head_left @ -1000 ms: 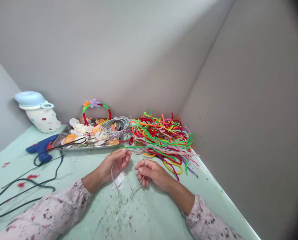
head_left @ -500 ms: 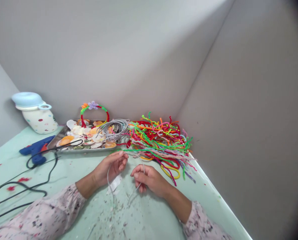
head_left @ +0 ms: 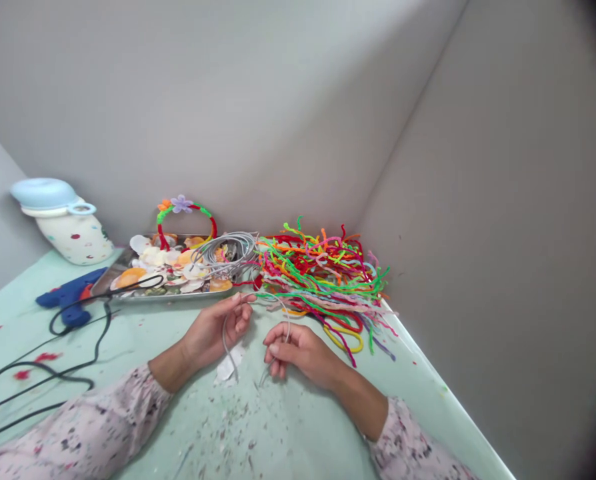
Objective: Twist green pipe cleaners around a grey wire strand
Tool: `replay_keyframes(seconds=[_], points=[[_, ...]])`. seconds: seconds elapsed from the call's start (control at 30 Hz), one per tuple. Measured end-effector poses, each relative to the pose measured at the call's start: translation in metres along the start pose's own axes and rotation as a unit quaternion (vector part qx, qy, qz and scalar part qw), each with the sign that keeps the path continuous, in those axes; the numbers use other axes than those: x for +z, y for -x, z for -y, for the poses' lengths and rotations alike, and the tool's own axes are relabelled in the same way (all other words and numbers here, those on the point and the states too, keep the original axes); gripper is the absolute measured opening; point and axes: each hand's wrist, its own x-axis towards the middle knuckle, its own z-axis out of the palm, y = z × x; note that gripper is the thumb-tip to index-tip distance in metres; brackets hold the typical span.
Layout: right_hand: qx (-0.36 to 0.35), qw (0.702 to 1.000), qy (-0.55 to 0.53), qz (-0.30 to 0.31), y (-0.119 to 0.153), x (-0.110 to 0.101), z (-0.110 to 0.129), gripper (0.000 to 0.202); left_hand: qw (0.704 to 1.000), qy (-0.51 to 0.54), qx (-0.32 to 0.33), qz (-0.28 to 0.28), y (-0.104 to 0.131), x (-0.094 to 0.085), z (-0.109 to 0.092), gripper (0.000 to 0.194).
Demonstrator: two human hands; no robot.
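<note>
A thin grey wire (head_left: pixel 285 308) arches between my two hands, bent into an open loop with its ends hanging down. My left hand (head_left: pixel 221 328) pinches the upper left part of it between thumb and fingertips. The fingers of my right hand (head_left: pixel 295 352) are curled around the wire's right side, low near its end. Just below my left fingers a torn white scrap of paper (head_left: pixel 228 367) lies on the table. Behind my hands rests a coil of grey wire (head_left: pixel 228 252), at the right end of the metal tray.
A metal tray (head_left: pixel 168 297) of shells sits at the back, with a decorated hoop (head_left: pixel 213 223) standing in it. Coloured pipe cleaners (head_left: pixel 323 270) are heaped right of it. At left are a blue glue gun (head_left: pixel 73 293), dark cable (head_left: pixel 98 340) and tilted lidded cup (head_left: pixel 75 233).
The wire loop's ends have shifted slightly, and its left end now bends more toward the middle. Both hands keep their hold with hardly any movement; the view has tilted a little.
</note>
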Motion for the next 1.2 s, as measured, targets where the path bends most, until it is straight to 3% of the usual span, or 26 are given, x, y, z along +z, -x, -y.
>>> replay_keyframes(seconds=[0.17,0.3,0.43,0.53,0.63,0.67,0.73,0.8,0.9,1.0,1.1,1.2], points=[[-0.009,1.0,0.003,-0.006,0.0,0.001,-0.002,0.032,1.0,-0.002,0.022,0.007,0.0,-0.002,0.001,0.022],[0.023,0.999,0.017,-0.03,0.0,-0.001,0.004,0.038,1.0,-0.012,0.021,0.007,0.0,-0.003,0.002,0.013],[0.059,0.981,0.16,-0.092,0.004,-0.011,0.031,0.038,0.999,-0.026,0.027,0.012,0.0,-0.003,0.002,0.01],[0.047,0.934,0.32,-0.154,0.012,-0.027,0.057,0.035,0.999,-0.042,0.025,0.016,0.0,-0.002,0.003,0.01],[-0.008,0.831,0.491,-0.261,0.022,-0.048,0.074,0.029,0.998,-0.053,0.021,0.018,0.001,-0.001,0.004,0.011],[0.022,0.794,0.54,-0.279,0.025,-0.054,0.077,0.026,0.998,-0.054,0.022,0.018,0.001,-0.001,0.004,0.011],[0.084,0.754,0.605,-0.244,0.03,-0.064,0.077,0.02,0.998,-0.056,0.02,0.017,0.001,-0.001,0.005,0.01],[0.114,0.735,0.635,-0.208,0.03,-0.07,0.071,0.021,0.998,-0.059,0.019,0.017,0.001,0.0,0.005,0.01],[0.135,0.714,0.655,-0.207,0.026,-0.073,0.06,0.015,0.998,-0.066,0.013,0.014,0.001,0.001,0.005,0.009],[0.125,0.686,0.677,-0.238,0.02,-0.077,0.057,0.008,0.997,-0.075,0.01,0.013,0.001,0.002,0.004,0.01],[0.112,0.663,0.686,-0.278,0.016,-0.084,0.062,0.013,0.996,-0.084,0.006,0.014,0.002,0.003,0.003,0.012],[0.099,0.654,0.691,-0.293,0.012,-0.087,0.066,0.013,0.996,-0.085,0.006,0.017,0.002,0.003,0.003,0.013]])
